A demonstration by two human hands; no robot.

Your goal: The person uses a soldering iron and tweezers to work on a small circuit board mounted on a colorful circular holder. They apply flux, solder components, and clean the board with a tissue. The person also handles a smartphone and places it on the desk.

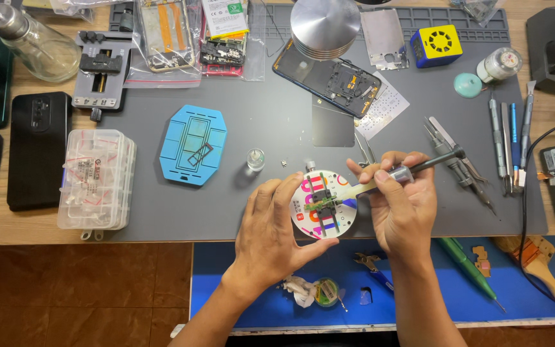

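I see the small circuit board (321,204) already clamped in the round fixture (324,204) at the grey mat's (271,128) near edge. My left hand (271,231) cups the fixture, fingers curled; my right hand (401,207) pinches 1 soldering iron (419,168), tip on the board, so rework looks midway.

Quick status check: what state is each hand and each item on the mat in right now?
left hand: gripping the round holder's edge
right hand: holding the brush
round holder: flat, small part clamped on it
brush: tilted, tip on the part
opened phone: back off, insides showing
glass bottle: lying down, capped
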